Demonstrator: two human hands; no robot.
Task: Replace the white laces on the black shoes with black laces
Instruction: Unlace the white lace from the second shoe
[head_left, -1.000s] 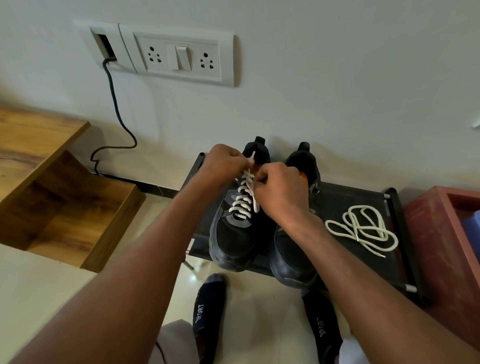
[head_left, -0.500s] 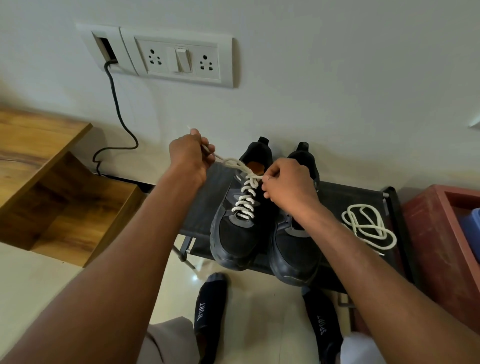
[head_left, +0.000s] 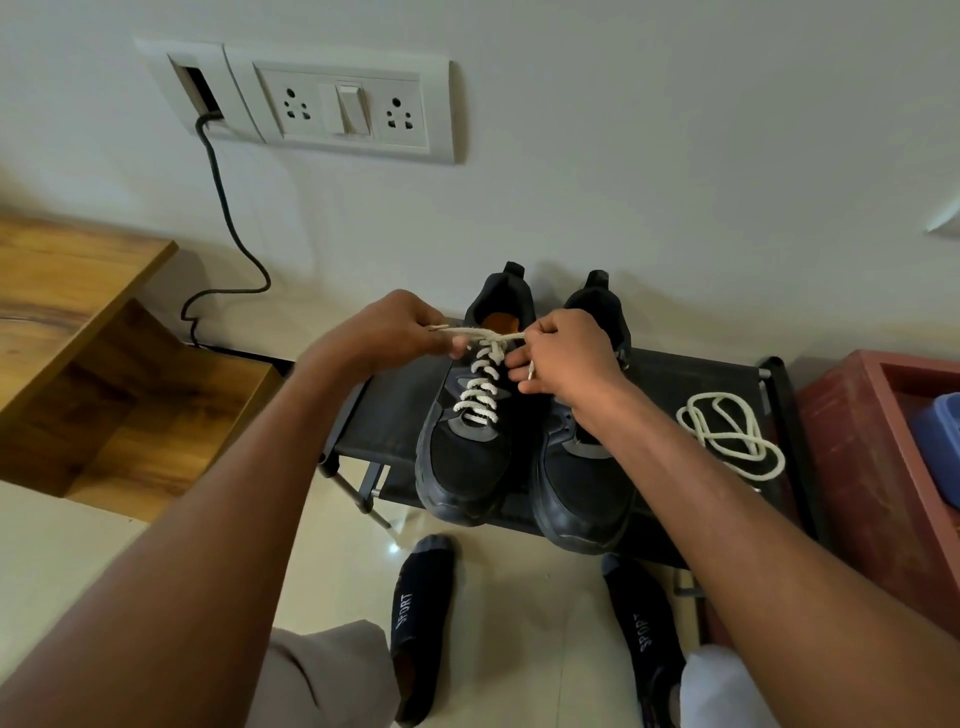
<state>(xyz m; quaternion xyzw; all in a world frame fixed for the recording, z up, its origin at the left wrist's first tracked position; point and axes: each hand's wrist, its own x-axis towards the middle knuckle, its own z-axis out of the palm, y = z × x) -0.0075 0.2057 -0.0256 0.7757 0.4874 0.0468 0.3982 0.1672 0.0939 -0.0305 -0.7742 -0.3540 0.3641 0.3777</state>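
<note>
Two black shoes (head_left: 519, 447) sit on a low rack (head_left: 389, 415), toes toward the person. Left hand (head_left: 387, 332) and right hand (head_left: 563, 358) each pinch a white lace (head_left: 483, 384) end above the left shoe's top eyelets, held apart.

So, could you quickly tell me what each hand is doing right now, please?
Left hand: pinching one end of the white woven lace on the left black shoe.
Right hand: pinching the lace's other end.

I see matt black mesh-cloth shoes (head_left: 467, 457) with woven white laces (head_left: 480, 387) on a dark fabric rack (head_left: 395, 415), beside grained wood shelving (head_left: 104, 364) and glossy floor tiles (head_left: 519, 597).
</note>
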